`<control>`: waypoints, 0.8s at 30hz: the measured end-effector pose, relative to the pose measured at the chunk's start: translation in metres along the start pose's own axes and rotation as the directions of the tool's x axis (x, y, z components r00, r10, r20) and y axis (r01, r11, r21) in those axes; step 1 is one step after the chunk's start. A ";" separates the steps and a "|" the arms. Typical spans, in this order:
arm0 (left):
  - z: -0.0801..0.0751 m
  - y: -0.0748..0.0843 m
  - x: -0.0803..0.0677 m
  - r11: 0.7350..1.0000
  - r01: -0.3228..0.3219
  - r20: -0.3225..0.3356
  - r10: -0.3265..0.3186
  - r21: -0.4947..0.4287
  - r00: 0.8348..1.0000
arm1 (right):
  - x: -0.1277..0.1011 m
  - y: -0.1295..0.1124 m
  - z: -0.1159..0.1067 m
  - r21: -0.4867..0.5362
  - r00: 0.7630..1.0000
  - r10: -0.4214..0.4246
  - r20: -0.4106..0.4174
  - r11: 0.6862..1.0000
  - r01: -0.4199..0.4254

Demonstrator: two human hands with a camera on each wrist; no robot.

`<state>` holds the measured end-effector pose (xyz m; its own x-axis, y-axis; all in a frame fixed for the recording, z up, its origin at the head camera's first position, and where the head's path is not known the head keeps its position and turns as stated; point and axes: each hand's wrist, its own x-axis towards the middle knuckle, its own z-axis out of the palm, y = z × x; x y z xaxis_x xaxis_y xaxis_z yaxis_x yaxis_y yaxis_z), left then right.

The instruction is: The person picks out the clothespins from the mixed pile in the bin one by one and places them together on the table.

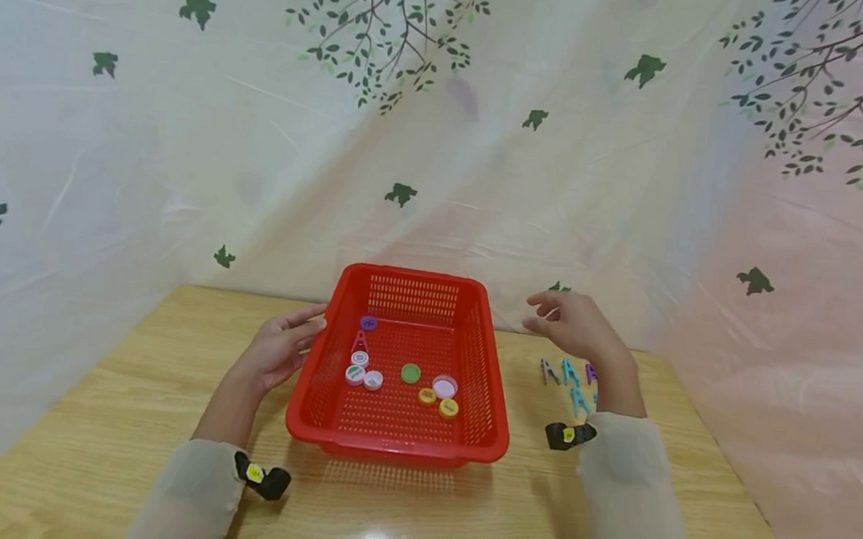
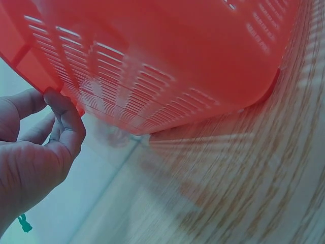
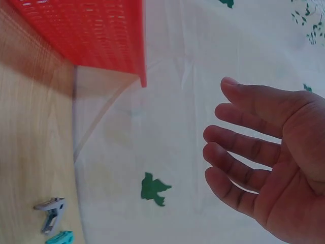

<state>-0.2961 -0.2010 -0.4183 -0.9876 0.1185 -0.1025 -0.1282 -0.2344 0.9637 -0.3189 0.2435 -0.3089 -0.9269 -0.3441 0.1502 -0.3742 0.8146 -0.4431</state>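
A red perforated basket (image 1: 491, 390) stands mid-table and holds several bottle caps (image 1: 411, 373) and a small red clothespin (image 1: 360, 342). My left hand (image 1: 279, 349) lies at the basket's left side, fingers extended and touching its rim (image 2: 51, 91). My right hand (image 1: 576, 323) hovers to the right of the basket, fingers (image 3: 244, 147) spread and relaxed, holding nothing. Below that hand several small clothespins (image 1: 569, 373) lie on the wood, one grey clothespin (image 3: 51, 213) showing in the right wrist view.
The wooden table (image 1: 128, 415) is backed by a pale curtain (image 1: 261, 124) with green leaf prints, which closes in on the left, back and right. Black wrist-camera mounts (image 1: 265, 479) sit on both sleeves.
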 end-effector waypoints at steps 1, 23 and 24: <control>0.000 0.000 0.000 1.000 -0.001 0.002 0.001 0.001 1.000 | 0.003 -0.004 -0.001 -0.005 1.000 -0.007 0.003 1.000 0.007; 0.001 -0.001 -0.001 1.000 0.009 -0.017 -0.009 -0.005 1.000 | 0.050 -0.079 0.004 -0.045 0.990 -0.091 0.104 0.994 0.096; 0.001 -0.001 -0.001 1.000 0.009 -0.018 -0.009 -0.007 1.000 | 0.053 -0.082 0.006 -0.045 0.989 -0.101 0.110 0.993 0.107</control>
<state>-0.2954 -0.2002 -0.4189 -0.9879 0.1029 -0.1161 -0.1379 -0.2398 0.9610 -0.3367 0.1556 -0.2697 -0.8752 -0.4742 0.0959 -0.4720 0.7932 -0.3847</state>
